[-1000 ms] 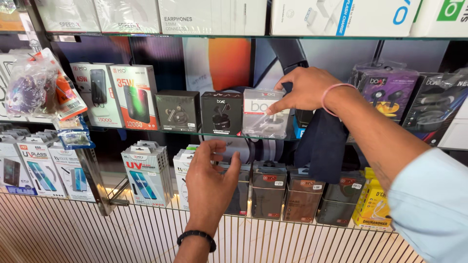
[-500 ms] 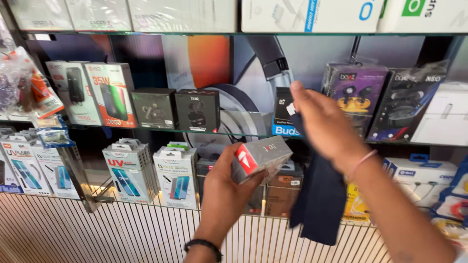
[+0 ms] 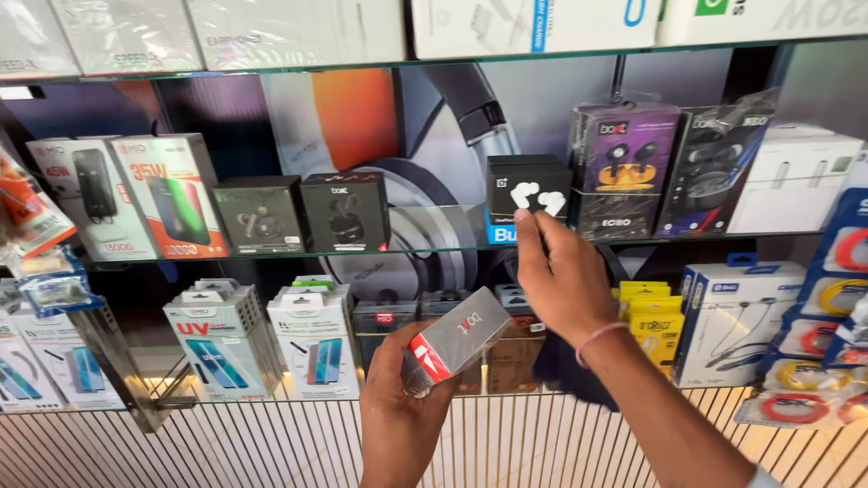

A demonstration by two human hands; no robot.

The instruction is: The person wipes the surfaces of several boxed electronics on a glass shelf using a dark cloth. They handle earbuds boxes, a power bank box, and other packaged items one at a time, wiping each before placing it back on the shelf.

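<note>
My left hand (image 3: 398,407) is holding a grey box (image 3: 457,342) tight. My right hand (image 3: 556,280) is touching a black box (image 3: 527,194) on the glass shelf (image 3: 434,246), fingers loose.

We are in a shop selling phone accessories: glass shelves (image 3: 434,248) carry boxed earbuds (image 3: 345,213) at 10 o'clock, power bank boxes (image 3: 172,194) at 9, what seem to be cable packs (image 3: 836,298) at 3.

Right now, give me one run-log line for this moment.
left hand: holds grey box | right hand: fingertips on black earbud box | glass shelf
</note>
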